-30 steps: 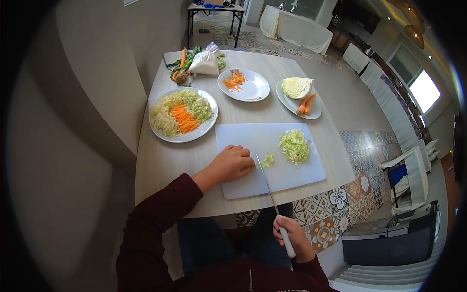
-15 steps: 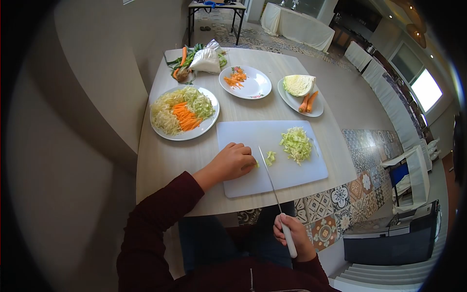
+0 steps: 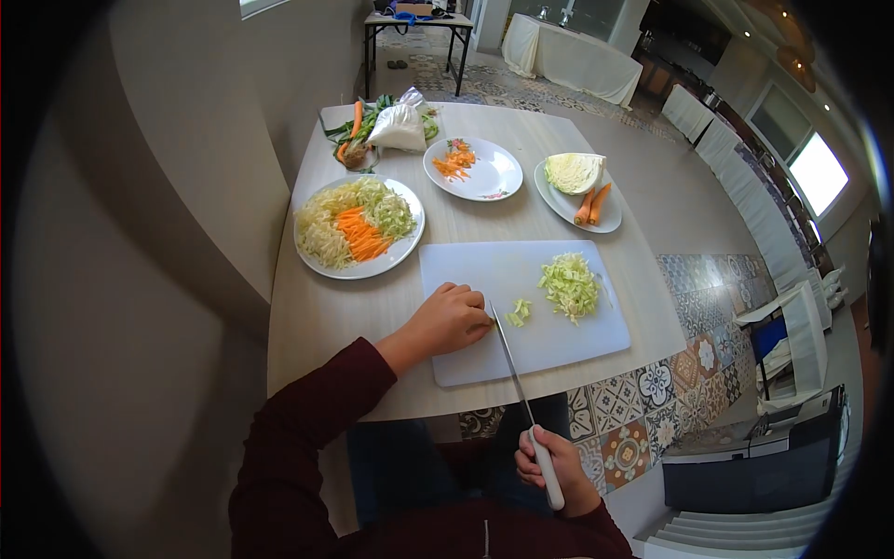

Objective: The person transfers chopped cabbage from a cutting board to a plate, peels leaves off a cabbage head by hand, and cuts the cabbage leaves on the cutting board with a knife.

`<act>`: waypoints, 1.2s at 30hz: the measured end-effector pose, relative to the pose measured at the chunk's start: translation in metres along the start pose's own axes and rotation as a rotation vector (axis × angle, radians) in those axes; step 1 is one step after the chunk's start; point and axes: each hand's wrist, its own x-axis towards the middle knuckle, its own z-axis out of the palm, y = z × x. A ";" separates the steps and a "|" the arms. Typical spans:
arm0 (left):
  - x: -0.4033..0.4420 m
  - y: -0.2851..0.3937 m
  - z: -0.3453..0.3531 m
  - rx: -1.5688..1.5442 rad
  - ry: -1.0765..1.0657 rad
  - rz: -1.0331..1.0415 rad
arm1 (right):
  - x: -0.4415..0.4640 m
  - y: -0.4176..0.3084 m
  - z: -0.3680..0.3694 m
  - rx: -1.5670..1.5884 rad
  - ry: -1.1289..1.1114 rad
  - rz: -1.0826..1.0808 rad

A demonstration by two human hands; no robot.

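My left hand [image 3: 451, 319] rests on the white cutting board [image 3: 470, 264], its fingers curled over a small piece of cabbage that is mostly hidden. A long knife [image 3: 510, 359] with a white handle is gripped in my right hand [image 3: 559, 463], near the table's front edge. Its blade points away from me, the tip beside my left fingertips. A few cut cabbage bits [image 3: 519, 312] lie just right of the blade. Farther right on the board sits a heap of chopped cabbage [image 3: 570, 285].
Left of the board stands a plate [image 3: 416, 224] of shredded vegetables and carrot strips. Behind are a plate with carrot pieces [image 3: 498, 172] and one [image 3: 610, 224] holding a cabbage chunk [image 3: 575, 173] and carrots [image 3: 592, 205]. A bag of white contents [image 3: 399, 129] leans by greens.
The knife blade has shifted slightly left, closer to my left fingertips. My left hand stays in place on the board. The whole view has tilted a little, so the table appears lower.
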 end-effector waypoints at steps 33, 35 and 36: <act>-0.001 0.001 0.000 -0.024 -0.017 -0.009 | 0.000 -0.011 0.017 -0.577 0.302 -0.081; -0.001 0.001 0.000 -0.026 -0.013 -0.008 | 0.000 -0.012 0.016 -0.571 0.300 -0.077; -0.002 0.001 -0.001 -0.031 -0.012 -0.015 | -0.001 -0.013 0.016 -0.571 0.302 -0.076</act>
